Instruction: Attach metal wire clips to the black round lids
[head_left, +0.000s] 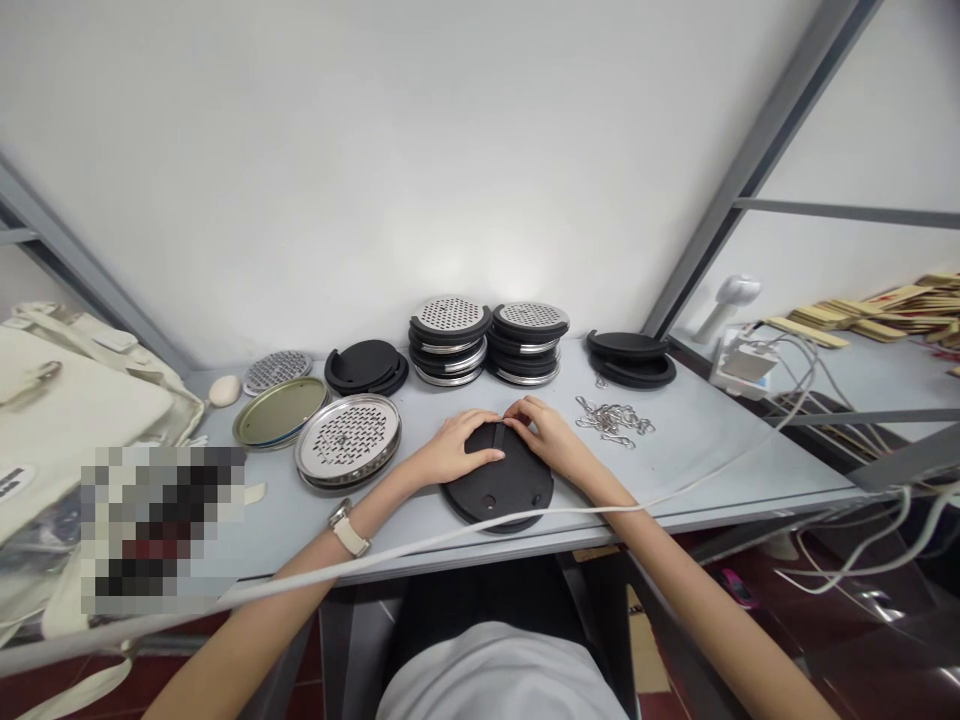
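Observation:
A round black disc [501, 482] lies flat near the table's front edge, with a hole and a small knob toward its lower side. My left hand [459, 447] grips its upper left rim, the thumb stretched over its face. At its top edge, my right hand [546, 434] pinches something small beside the left fingertips, too small to make out. To the right is a pile of metal clips [615, 418]. Left of my hands, a round metal grater plate [349, 438] rests on others.
Two stacks of black discs and grater plates [450, 340] [529, 343] stand by the wall. More black discs [366, 366] [631, 358], a greenish lid [280, 410] and a white bag [82, 400] are around. A white cable [420, 545] crosses in front of my forearms.

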